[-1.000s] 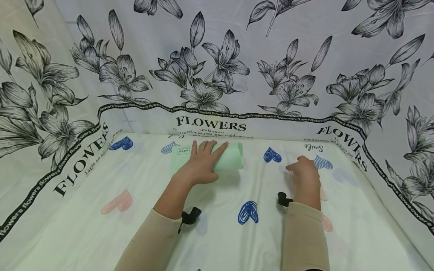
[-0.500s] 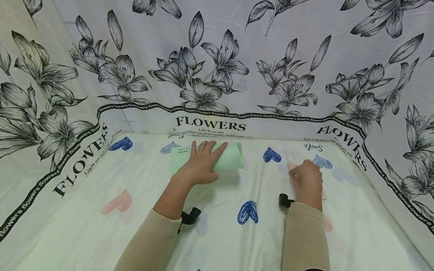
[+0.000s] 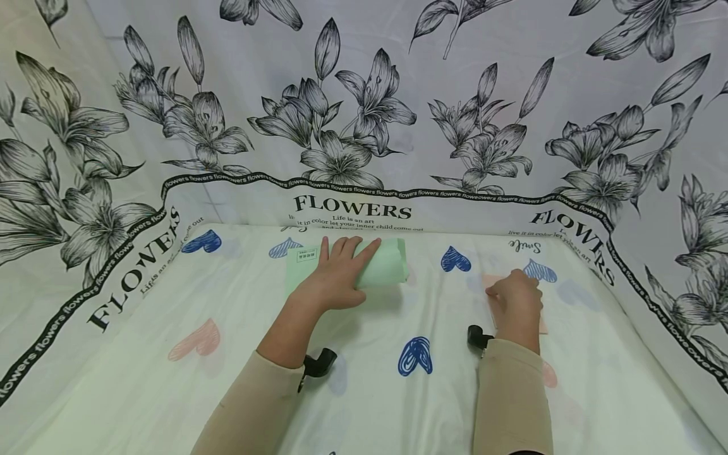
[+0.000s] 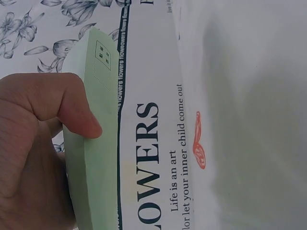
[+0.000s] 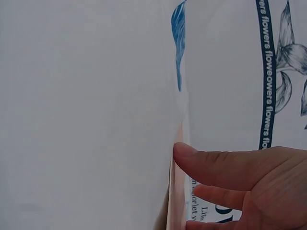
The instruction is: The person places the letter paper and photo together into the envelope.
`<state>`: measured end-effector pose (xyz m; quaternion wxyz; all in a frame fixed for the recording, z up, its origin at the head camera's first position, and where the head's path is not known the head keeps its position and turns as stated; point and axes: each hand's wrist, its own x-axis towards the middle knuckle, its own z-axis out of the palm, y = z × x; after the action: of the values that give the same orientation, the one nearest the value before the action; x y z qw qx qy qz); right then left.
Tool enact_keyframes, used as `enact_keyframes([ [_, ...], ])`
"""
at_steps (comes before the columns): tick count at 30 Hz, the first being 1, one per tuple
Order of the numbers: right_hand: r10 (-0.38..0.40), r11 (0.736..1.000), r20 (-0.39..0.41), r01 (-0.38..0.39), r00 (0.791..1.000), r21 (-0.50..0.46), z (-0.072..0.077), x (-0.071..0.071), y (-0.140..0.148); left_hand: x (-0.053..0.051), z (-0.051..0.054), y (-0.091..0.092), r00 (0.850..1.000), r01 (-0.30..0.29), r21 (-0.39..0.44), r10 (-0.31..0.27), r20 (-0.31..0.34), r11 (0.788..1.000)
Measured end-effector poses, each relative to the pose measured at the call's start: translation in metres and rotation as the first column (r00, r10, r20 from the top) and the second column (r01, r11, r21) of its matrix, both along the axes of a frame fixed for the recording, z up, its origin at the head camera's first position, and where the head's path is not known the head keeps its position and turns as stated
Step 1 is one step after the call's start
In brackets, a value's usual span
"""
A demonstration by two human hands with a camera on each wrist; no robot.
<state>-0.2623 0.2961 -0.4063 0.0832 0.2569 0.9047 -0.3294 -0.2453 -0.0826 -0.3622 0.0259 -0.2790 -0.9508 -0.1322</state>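
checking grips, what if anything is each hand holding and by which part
Left hand grips a light green rectangular packet, fingers on top, thumb on its near side. Right hand touches a flat pink sheet; hold unclear.

Right hand [image 3: 516, 303] slightly nearer and further right. One second ago fingers [image 3: 492, 292] reached out left; now drawn in, curled at left edge of pink sheet [image 3: 492, 279]. Sheet's far left corner, hidden then, now showing beside fingers.
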Motion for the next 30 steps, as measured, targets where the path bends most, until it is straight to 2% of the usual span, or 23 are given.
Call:
enact_keyframes([
  [7, 0.029, 1.0, 0.005, -0.029, 1.0, 0.005, -0.005, -0.002, 0.0, 0.0, 0.0, 0.0, 1.0, 0.001, -0.003, -0.001, 0.0, 1.0],
  [13, 0.112, 0.994, 0.024, -0.112, 0.993, 0.011, -0.009, -0.001, 0.003, 0.0, -0.001, 0.0, 1.0, 0.0, -0.016, 0.0, 0.003, 1.0],
  [19, 0.197, 0.978, 0.069, -0.201, 0.978, 0.053, -0.006, 0.001, 0.005, 0.0, -0.001, 0.0, 1.0, 0.002, -0.017, -0.002, 0.0, 1.0],
  [26, 0.151, 0.989, 0.107, -0.15, 0.983, -0.017, -0.002, 0.001, 0.007, 0.001, 0.0, 0.0, 1.0, 0.005, -0.017, -0.005, -0.004, 1.0],
  [30, 0.134, 0.991, 0.102, -0.131, 0.986, -0.042, -0.003, 0.001, 0.009, 0.001, 0.001, 0.001, 1.0, 0.004, -0.016, -0.004, -0.003, 1.0],
])
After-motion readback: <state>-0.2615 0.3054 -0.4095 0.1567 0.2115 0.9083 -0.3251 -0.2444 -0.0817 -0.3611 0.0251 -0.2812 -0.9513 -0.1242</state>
